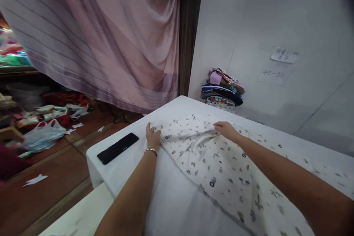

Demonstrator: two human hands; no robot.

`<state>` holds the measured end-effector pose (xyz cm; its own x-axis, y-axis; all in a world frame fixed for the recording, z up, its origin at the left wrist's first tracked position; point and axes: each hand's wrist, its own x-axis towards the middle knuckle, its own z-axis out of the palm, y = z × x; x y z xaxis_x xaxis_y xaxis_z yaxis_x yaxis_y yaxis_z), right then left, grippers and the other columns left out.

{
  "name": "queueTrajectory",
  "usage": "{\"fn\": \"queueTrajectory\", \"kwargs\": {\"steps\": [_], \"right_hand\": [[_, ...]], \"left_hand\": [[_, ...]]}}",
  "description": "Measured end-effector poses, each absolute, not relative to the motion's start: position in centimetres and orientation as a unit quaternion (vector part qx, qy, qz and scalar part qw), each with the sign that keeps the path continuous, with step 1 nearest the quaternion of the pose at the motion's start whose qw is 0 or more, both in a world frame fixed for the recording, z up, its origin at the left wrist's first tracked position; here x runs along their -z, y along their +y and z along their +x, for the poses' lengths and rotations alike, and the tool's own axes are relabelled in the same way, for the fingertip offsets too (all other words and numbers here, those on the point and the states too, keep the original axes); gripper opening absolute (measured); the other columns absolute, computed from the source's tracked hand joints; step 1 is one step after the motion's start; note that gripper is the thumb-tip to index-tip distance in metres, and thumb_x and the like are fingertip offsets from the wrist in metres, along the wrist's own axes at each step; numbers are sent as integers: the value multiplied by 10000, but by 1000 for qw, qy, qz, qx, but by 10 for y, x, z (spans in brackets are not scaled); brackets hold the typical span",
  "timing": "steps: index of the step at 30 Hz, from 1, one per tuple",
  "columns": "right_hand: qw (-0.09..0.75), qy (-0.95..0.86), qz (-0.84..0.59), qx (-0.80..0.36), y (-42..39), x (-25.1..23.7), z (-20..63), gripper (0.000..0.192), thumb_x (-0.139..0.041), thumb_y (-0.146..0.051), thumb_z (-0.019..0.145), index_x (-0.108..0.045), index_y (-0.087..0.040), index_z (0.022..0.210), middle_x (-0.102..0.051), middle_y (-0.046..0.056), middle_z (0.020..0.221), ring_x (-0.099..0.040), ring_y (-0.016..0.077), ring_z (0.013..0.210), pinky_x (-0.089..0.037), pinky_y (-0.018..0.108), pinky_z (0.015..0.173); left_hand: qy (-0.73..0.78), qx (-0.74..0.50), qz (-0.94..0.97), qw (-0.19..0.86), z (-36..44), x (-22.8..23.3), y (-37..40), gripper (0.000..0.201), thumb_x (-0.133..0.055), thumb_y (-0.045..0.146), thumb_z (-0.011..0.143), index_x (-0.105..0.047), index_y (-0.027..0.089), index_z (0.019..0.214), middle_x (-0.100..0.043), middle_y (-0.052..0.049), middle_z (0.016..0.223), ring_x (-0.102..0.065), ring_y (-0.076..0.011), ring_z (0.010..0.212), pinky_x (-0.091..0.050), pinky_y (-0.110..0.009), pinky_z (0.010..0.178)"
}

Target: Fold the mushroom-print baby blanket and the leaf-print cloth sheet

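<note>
The left hand [153,137] is lying on the near corner of a patterned cloth [221,162], its fingers pressing together over the edge, though whether they are pinching the fabric or only holding it flat cannot be told. The right hand [227,129] is resting palm down further along the same edge, fingers curling onto a raised fold of the cloth. The cloth is white with small grey and green prints, and it is spreading across the white worktop [171,199] from the far corner toward the right, wrinkling between the two hands. A black phone [117,148] is lying on the worktop just left of the left hand, apart from the cloth. A stack of folded clothes [222,90] is sitting at the far end against the wall. A pink curtain [116,37] is hanging behind, and plastic bags [41,136] are cluttering the floor at left.
</note>
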<state>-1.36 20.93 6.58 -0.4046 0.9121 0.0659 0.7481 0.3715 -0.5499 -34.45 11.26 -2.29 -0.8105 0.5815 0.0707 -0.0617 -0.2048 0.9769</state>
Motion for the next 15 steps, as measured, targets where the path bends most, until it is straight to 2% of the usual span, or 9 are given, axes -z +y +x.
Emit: {"fn": "queueTrajectory", "kwargs": {"steps": [3,7,12,15], "right_hand": [[158,-818,-537,-131,265,-69,-47,316,-421,-242,837,-678,-177,1009,-686,46,987,-604,170,905,-431,225,771],[106,-823,-548,-102,311,-53,-94,320,-390,-198,853,-694,-149,938,-683,81,985,-597,193,954,-413,235,812],[26,-815,-573,-80,345,-25,-122,283,-474,-210,816,-669,-85,978,-628,191,1080,-569,281,1023,-415,363,845],[-3,-820,-567,-73,356,-18,-126,307,-569,-241,757,-653,-99,1016,-619,197,1083,-563,303,1026,-410,432,848]], "left_hand": [[585,-745,228,225,-342,22,111,830,-563,25,614,-298,238,1371,-573,-92,1161,-598,-164,989,-467,-298,875],[568,-757,213,244,-340,17,111,825,-534,19,626,-277,223,1383,-595,-98,1124,-626,-153,899,-501,-264,779],[554,-767,207,249,-345,25,114,816,-535,41,630,-285,244,1379,-614,-85,1101,-631,-138,847,-508,-265,752],[561,-765,204,240,-348,31,118,808,-537,37,626,-306,249,1371,-634,-75,1062,-629,-134,847,-502,-263,761]]}}
